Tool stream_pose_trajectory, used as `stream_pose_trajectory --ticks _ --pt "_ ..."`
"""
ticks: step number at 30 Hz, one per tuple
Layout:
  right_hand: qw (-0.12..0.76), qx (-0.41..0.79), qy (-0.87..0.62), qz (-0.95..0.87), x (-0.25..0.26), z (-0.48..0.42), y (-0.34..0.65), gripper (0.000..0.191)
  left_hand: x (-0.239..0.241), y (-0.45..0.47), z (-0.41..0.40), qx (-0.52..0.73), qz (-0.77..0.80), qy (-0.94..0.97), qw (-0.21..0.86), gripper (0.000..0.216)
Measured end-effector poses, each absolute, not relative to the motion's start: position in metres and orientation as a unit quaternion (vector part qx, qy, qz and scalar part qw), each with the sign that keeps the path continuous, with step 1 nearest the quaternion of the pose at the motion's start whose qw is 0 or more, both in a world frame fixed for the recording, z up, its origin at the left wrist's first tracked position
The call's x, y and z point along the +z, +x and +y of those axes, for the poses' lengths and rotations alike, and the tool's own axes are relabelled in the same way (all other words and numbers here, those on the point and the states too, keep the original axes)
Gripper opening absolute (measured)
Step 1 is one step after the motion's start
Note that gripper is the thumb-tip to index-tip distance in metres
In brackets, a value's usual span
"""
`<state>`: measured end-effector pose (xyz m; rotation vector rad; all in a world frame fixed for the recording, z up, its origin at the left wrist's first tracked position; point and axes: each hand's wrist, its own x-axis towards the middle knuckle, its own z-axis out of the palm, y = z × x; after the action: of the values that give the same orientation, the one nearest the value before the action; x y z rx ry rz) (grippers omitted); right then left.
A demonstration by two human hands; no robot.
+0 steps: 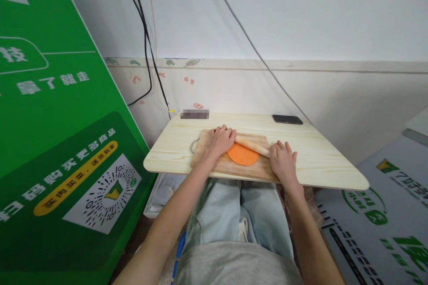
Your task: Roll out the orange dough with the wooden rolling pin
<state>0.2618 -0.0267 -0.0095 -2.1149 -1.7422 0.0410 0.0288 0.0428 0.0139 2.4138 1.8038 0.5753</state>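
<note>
A wooden rolling pin (252,146) lies slantwise over a flat orange sheet of dough (242,156), covering its far edge. My left hand (223,139) is closed over the pin's left end, while my right hand (282,160) grips the right end with its fingers curled over. Under the dough is a wooden cutting board (227,168) with a metal ring handle (193,145) at its left side. The dough is thin and roughly round. Parts of the pin are hidden under both hands.
The board rests on a pale wooden table (324,167). A black phone (287,119) lies at the back right, and a blurred-out dark object (194,114) at the back left. A green sign panel (67,142) stands left; a grey printed cabinet (377,213) is right. Cables hang along the wall.
</note>
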Motion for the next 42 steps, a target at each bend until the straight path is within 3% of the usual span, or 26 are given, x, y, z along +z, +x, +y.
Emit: stream_pose_trajectory --ticks 7,19,30,38,42 --pt "0.211 -0.001 -0.746 -0.632 -0.024 -0.075 0.235 0.067 0.014 0.028 0.043 0.176 0.576 0.798 0.019 0.041" --pt "0.219 0.053 -0.767 -0.6 -0.007 -0.016 0.269 0.063 0.014 0.029 0.044 0.178 0.588 0.789 0.022 0.043" --pt "0.206 -0.034 -0.741 -0.639 -0.023 -0.099 0.217 0.067 0.015 0.028 0.043 0.18 0.576 0.797 0.03 0.039" --pt "0.217 -0.04 -0.753 -0.62 -0.013 -0.042 0.258 0.062 0.016 0.028 0.04 0.175 0.587 0.79 0.028 0.045" --pt "0.209 -0.068 -0.667 -0.712 -0.004 -0.006 0.269 0.065 0.013 0.028 0.044 0.174 0.583 0.793 0.03 0.044"
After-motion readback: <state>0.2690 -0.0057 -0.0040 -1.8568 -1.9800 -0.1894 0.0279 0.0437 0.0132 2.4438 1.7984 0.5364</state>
